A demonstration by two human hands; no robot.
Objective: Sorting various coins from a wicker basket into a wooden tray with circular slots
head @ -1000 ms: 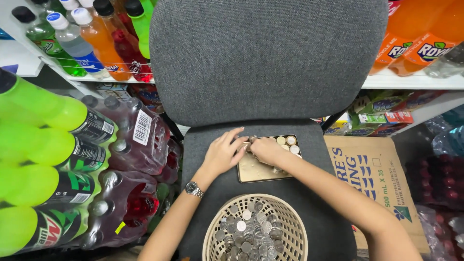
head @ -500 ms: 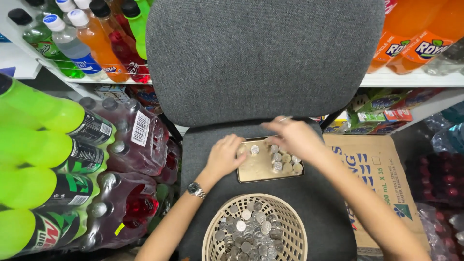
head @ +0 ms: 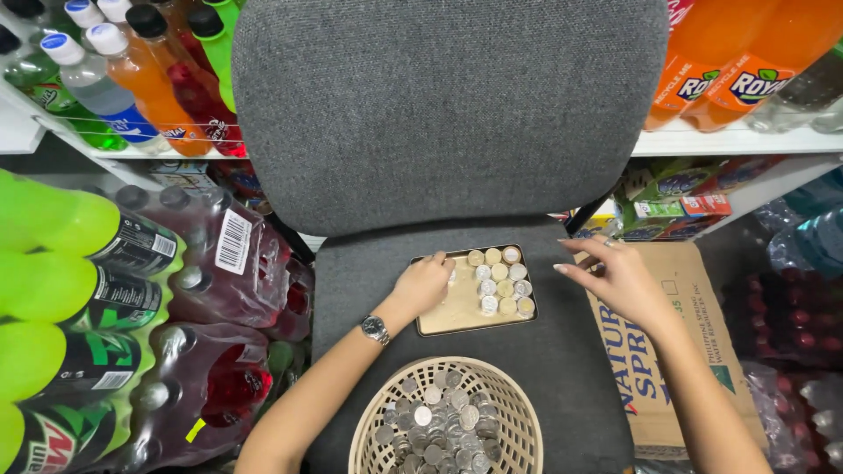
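Head view, looking down. Left hand (head: 423,283), fingers curled loosely, rests on the left edge of a shallow tan tray (head: 450,307), apparently steadying it; whether it pinches a coin cannot be told. Right hand (head: 617,276) hovers open and empty beside the tray. Coin stacks (head: 500,281) stand in rows at its right end. Wicker basket (head: 443,421) of loose coins sits nearer, on the grey chair seat (head: 562,351). Cardboard box (head: 667,369) stands right; shrink-wrapped red bottles (head: 219,290) left.

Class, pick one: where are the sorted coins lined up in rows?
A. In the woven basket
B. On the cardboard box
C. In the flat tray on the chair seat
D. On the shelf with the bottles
C: the coins stand in neat rows in the flat tray on the grey chair seat, under the left hand; the basket holds only a loose heap.
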